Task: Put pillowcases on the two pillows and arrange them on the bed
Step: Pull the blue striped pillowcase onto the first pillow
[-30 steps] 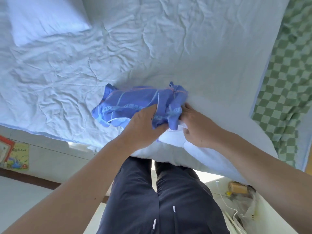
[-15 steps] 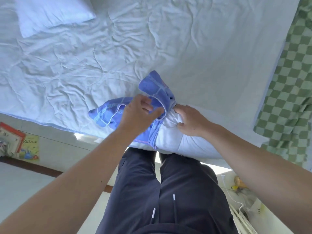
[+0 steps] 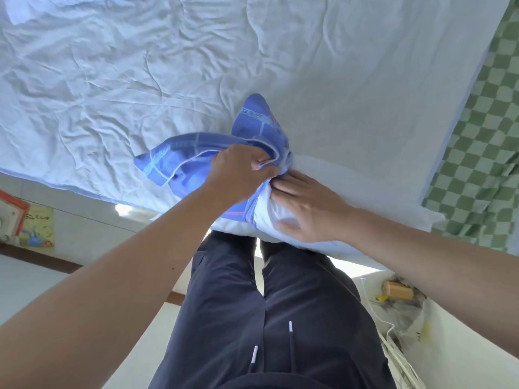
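Wrinkled bed (image 3: 252,51), white pillow (image 3: 365,197), green checkered blanket (image 3: 483,164)

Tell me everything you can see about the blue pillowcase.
The blue pillowcase is soft, thin cloth with paler lines and bands of small lettering. It lies bunched and crumpled at the near edge of the bed, its open end pulled just over one end of the white pillow. The left hand grips its edge; the right hand presses the pillow beside it.
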